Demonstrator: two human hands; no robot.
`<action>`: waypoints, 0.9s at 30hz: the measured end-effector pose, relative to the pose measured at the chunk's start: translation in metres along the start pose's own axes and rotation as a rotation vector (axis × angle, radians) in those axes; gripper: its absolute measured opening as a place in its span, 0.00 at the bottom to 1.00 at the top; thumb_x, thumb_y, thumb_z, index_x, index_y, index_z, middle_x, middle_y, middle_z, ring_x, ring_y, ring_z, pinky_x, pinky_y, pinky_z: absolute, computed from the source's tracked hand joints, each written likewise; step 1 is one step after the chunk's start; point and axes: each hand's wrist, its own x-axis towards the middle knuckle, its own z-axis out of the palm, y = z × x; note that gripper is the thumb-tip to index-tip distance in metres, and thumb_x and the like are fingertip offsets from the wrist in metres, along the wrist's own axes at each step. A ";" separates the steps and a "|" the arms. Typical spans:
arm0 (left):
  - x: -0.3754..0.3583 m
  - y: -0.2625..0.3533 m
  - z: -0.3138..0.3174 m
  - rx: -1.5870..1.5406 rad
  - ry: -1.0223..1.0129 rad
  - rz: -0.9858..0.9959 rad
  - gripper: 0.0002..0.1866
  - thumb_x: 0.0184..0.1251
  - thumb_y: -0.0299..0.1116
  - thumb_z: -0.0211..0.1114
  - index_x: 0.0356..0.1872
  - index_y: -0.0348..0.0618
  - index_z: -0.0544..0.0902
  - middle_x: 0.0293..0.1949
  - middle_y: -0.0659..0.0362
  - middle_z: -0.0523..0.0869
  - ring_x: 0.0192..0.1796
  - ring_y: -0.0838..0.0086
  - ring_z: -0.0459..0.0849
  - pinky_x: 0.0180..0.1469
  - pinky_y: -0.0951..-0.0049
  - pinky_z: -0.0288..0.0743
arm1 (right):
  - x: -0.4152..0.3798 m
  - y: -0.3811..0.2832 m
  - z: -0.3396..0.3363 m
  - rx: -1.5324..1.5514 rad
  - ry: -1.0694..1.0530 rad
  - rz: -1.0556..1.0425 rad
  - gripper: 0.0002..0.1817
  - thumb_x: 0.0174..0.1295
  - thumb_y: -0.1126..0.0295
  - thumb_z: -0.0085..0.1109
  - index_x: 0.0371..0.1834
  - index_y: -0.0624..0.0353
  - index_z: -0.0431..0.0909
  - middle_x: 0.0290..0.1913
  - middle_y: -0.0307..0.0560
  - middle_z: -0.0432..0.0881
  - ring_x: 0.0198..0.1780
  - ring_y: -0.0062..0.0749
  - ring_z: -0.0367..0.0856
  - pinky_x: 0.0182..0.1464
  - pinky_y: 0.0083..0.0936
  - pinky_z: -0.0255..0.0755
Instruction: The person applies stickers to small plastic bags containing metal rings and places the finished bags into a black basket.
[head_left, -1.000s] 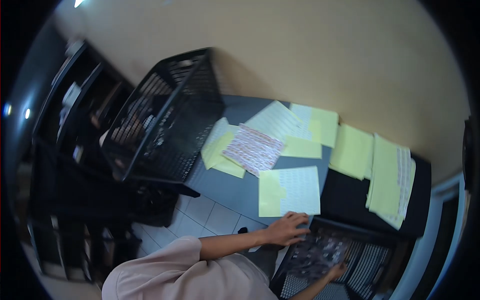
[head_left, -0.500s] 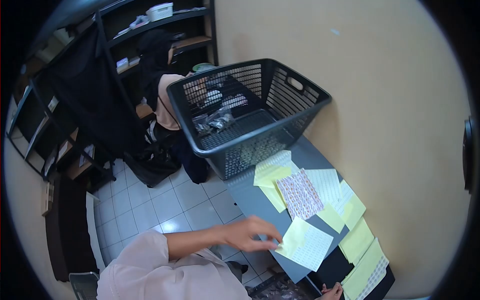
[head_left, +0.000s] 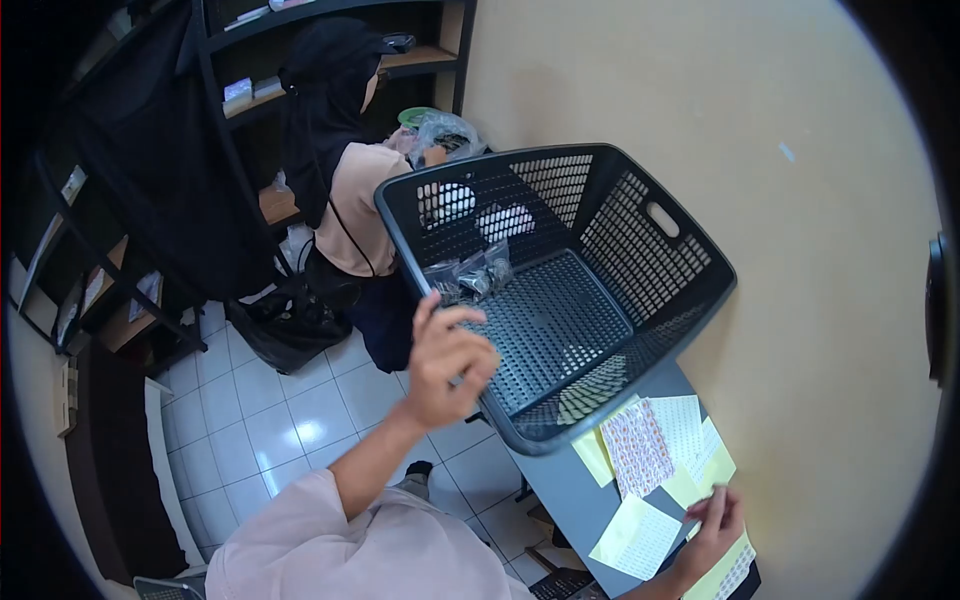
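Note:
My left hand (head_left: 450,365) is raised beside the near left rim of a dark plastic basket (head_left: 640,375). Its fingers are bent and apart, and nothing shows in them. Inside the basket lie several small clear bags (head_left: 475,275) with dark contents. Over the papers at the lower right is my right hand (head_left: 715,525), its fingertips pressed together; whatever they hold, if anything, is too small to name. Near it lie a yellow and white printed sheet (head_left: 640,538), a colourful patterned sheet (head_left: 637,447) and a yellow sheet with printed rows (head_left: 735,570).
A grey table (head_left: 550,480) carries the basket and papers along the beige wall (head_left: 830,330). Beyond the basket a person (head_left: 350,200) in a dark head covering sits by a plastic bag (head_left: 445,135). Dark shelves (head_left: 270,100) and a black bag (head_left: 285,330) are at the left.
My left hand has left the yellow and white sheet and risen to the basket's rim. My right hand has come up over the papers. The view has shifted, showing the basket nearer.

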 end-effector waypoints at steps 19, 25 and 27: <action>-0.021 -0.033 0.033 -0.273 0.253 0.126 0.10 0.59 0.41 0.58 0.26 0.51 0.85 0.30 0.67 0.81 0.48 0.71 0.77 0.70 0.57 0.46 | 0.150 -0.060 0.498 -1.191 -1.373 -0.609 0.29 0.55 0.58 0.65 0.63 0.47 0.75 0.55 0.58 0.82 0.56 0.53 0.81 0.59 0.39 0.76; -0.020 -0.034 0.034 -0.267 0.238 0.123 0.08 0.59 0.40 0.60 0.27 0.52 0.85 0.32 0.68 0.81 0.49 0.72 0.77 0.71 0.58 0.46 | 0.134 -0.007 0.539 -1.298 -1.167 -0.593 0.21 0.59 0.59 0.61 0.55 0.55 0.81 0.53 0.59 0.82 0.55 0.52 0.82 0.57 0.40 0.78; -0.020 -0.035 0.033 -0.268 0.220 0.118 0.08 0.59 0.40 0.60 0.27 0.52 0.85 0.32 0.68 0.81 0.49 0.72 0.77 0.71 0.58 0.46 | 0.138 0.001 0.540 -1.266 -1.040 -0.645 0.16 0.58 0.64 0.61 0.46 0.61 0.84 0.49 0.60 0.84 0.52 0.52 0.84 0.54 0.39 0.79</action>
